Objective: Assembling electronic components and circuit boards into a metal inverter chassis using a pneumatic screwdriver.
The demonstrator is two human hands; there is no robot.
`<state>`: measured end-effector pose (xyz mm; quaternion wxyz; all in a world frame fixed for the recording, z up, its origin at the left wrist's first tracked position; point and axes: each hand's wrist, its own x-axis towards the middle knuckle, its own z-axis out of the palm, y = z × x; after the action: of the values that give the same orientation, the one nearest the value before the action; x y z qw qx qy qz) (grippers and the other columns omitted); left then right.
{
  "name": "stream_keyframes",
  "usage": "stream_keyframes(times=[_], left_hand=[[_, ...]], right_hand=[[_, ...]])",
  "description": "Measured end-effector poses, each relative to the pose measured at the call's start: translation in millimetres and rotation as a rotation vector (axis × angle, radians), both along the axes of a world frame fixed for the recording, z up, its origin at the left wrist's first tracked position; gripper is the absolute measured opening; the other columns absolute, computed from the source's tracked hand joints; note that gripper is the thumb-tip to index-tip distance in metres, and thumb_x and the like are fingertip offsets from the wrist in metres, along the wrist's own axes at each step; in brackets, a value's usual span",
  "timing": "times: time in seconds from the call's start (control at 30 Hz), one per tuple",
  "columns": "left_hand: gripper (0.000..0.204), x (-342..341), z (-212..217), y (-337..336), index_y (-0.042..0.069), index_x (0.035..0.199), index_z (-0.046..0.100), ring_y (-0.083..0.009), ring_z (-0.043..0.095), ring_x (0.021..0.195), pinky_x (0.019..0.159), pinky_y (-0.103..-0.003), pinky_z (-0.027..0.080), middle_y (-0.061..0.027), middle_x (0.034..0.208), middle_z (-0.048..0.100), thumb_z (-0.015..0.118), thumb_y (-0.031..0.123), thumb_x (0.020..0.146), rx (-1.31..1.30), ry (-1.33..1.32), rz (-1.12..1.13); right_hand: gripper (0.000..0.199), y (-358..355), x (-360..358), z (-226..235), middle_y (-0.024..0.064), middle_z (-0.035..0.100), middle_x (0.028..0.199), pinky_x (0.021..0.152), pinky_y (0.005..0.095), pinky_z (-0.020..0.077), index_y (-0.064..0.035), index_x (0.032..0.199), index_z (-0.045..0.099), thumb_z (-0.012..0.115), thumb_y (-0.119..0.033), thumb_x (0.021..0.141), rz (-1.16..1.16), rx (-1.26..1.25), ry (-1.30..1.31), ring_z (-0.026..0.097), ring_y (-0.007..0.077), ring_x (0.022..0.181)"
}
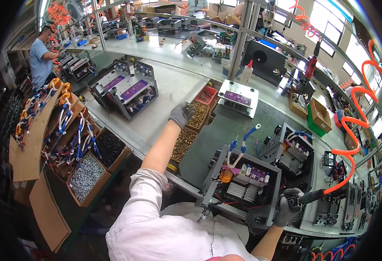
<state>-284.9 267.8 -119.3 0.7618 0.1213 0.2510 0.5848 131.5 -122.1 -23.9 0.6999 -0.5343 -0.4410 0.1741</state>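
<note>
The wearer's left hand [182, 114], in a grey knitted glove, is stretched forward at the near-left side of a cardboard tray [210, 116] of small brass-coloured metal pieces [198, 115]; its fingers are bent toward the pieces, and I cannot tell whether any is pinched. A second lot of brass-coloured pieces [183, 144] lies in the compartment nearer the wearer, partly behind the forearm; a small red plastic bin [206, 95] adjoins the far end. The right hand [288, 209], gloved alike, is closed around a dark, cylindrical hand tool [311, 196] joined to a bright orange coiled hose [346, 150]. This tool lies at the right side of an open dark-grey metal chassis [275, 191] containing silver heat-sink fins [243, 192], a purple circuit board [252, 175] and an orange-wrapped coil [226, 175]. Another open dark chassis [306, 163] sits just beyond. Beyond the dark green work surface's middle: a pale metal plate [247, 108] bearing a purple panel [238, 98], near a white bottle with a red cap [246, 75]. Far left, a co-worker in a light-blue shirt [40, 56] stands at the line.
</note>
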Motion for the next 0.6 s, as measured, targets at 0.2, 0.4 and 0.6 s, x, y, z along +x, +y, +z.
stream_keyframes(times=[0.2, 0.4, 0.6], left_hand=[[0.006, 23, 3, -5, 0.008, 0.092, 0.062, -0.012, 0.056, 0.062, 0.048, -0.023, 0.046, -0.003, 0.077, 0.062, 0.062, 0.012, 0.088, 0.127, 0.173, 0.084], [0.036, 37, 28, -18, 0.003, 0.119, 0.057, -0.0159, 0.058, 0.073, 0.056, -0.028, 0.05, -0.0092, 0.09, 0.063, 0.064, 0.019, 0.087, 0.09, 0.811, 0.12], [0.015, -79, -28, 6, 0.012, 0.095, 0.058, -0.0148, 0.051, 0.07, 0.059, -0.031, 0.046, -0.0015, 0.075, 0.052, 0.063, 0.02, 0.083, 0.609, 1.307, 0.094]], right_hand=[[0.052, -12, 18, -17, 0.0075, 0.06, 0.101, 0.071, 0.0241, 0.0477, -0.0048, 0.121, 0.049, 0.064, -0.004, 0.072, 0.018, 0.016, -0.074, 0.057, 0.0116, 0.081], [0.044, -51, 46, -11, 0.0113, 0.064, 0.095, 0.065, 0.0257, 0.0509, 0.0005, 0.121, 0.054, 0.063, 0.004, 0.077, 0.103, -0.064, -0.055, 0.059, 0.0154, 0.07], [0.025, -118, 90, -15, 0.0022, 0.047, 0.056, 0.034, 0.0268, 0.0381, -0.0098, 0.1, 0.055, 0.061, -0.005, 0.076, -0.301, -0.224, 0.281, 0.045, 0.0149, 0.038]])
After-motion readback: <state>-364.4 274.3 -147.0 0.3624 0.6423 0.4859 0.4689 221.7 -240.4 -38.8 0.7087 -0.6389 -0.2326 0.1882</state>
